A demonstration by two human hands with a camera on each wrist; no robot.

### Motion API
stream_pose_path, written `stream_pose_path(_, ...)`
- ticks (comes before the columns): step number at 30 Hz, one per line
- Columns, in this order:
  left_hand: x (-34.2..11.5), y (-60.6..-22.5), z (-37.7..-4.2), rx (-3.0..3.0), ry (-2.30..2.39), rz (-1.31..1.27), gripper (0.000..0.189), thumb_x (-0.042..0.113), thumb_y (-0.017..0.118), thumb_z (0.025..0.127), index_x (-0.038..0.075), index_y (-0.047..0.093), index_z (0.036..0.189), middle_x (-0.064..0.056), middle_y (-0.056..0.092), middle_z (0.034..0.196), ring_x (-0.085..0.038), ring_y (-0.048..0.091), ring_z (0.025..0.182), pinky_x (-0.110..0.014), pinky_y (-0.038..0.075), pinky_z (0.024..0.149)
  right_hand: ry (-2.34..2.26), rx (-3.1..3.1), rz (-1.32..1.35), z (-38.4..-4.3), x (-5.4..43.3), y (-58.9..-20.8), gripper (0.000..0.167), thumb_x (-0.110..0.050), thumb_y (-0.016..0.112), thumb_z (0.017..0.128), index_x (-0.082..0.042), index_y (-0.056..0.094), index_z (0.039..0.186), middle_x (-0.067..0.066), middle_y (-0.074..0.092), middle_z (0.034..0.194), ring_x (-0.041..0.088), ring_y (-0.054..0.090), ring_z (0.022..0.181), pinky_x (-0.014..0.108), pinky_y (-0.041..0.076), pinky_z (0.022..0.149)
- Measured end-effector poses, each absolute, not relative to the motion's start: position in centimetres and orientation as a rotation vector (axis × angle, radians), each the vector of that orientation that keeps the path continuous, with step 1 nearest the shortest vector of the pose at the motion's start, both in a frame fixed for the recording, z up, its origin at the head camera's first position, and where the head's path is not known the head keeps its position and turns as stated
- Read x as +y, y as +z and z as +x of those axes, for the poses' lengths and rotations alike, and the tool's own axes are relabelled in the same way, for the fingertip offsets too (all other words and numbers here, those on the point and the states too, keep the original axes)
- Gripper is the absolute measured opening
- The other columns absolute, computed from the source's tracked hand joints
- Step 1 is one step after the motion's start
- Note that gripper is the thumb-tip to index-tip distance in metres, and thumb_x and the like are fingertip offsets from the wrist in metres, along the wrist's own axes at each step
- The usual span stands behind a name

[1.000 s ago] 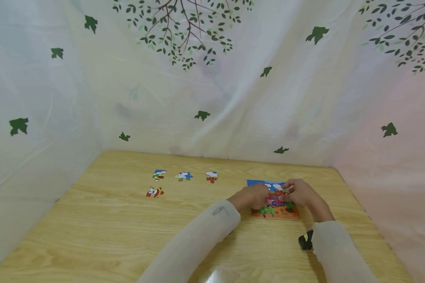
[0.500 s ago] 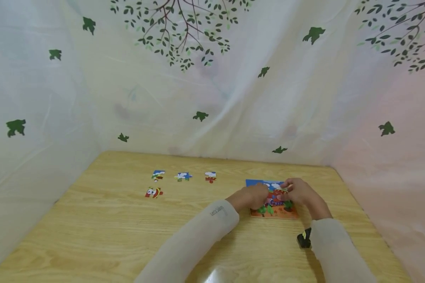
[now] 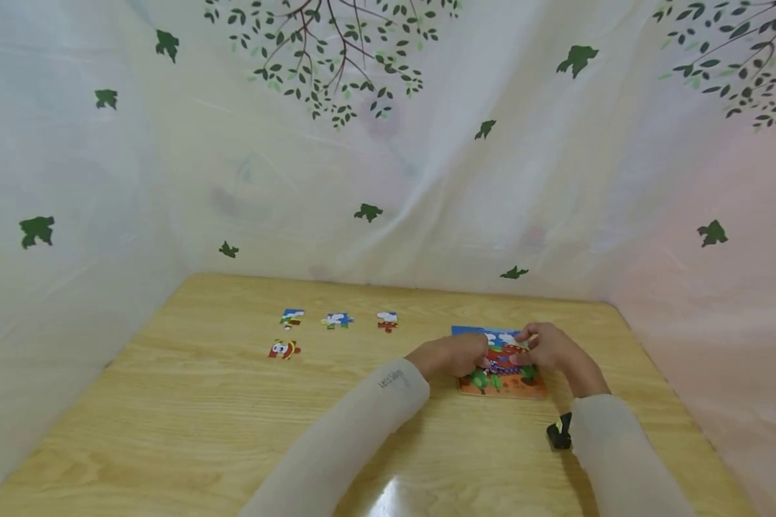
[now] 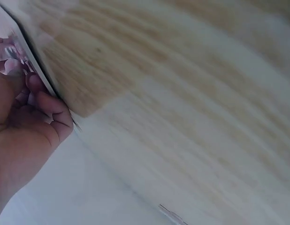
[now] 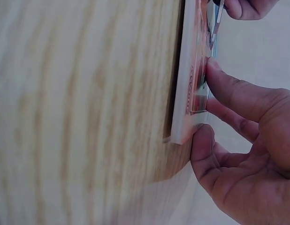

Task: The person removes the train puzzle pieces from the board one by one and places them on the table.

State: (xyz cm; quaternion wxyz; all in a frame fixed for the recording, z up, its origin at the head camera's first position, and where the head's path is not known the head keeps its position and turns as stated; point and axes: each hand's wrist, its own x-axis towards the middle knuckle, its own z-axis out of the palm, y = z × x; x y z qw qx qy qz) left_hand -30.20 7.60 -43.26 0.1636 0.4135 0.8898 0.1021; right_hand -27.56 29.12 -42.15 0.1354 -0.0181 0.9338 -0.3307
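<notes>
A jigsaw puzzle board [image 3: 507, 386], with blue sky, red shapes and orange ground, lies at the right of the table. My left hand [image 3: 455, 355] is over its left part, fingers curled. In the right wrist view those fingers pinch a tilted thin puzzle piece [image 5: 218, 22] just above the board; its picture is hidden. At the board's right edge, my right hand [image 3: 556, 355] grips the board, its thumb [image 5: 219, 77] on the picture and curled fingers against the edge. The left wrist view shows my left hand [image 4: 30, 122] close against the board's edge.
Loose puzzle pieces lie at the back left: a corner piece [image 3: 292, 318], a blue and white piece [image 3: 338, 320], a red and white piece [image 3: 387, 320] and a face piece [image 3: 284, 349]. A black object [image 3: 560, 432] sits by the right sleeve. Printed curtains [image 3: 427, 179] surround the table [image 3: 200, 402].
My left hand has shifted very slightly left over the board. The right hand keeps its place, and the loose pieces have not moved; the head view sways a little.
</notes>
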Motion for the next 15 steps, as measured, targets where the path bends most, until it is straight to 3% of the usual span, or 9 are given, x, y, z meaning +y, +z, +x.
stream_pose_path(15, 5.6, -42.6, -30.7, 2.475, 0.571, 1.185, 0.019, 0.024, 0.050, 0.108, 0.008, 0.061, 0.105, 0.002, 0.057, 0.092, -0.010, 0.052, 0.083, -0.021, 0.043, 0.076, -0.967, 2.701, -0.012, -27.5, 29.3, -42.3, 0.037, -0.015, 0.078, 0.092, 0.003, 0.061, 0.119, 0.028, 0.059, 0.121, 0.040, 0.058, 0.108, 0.052, 0.050, 0.090)
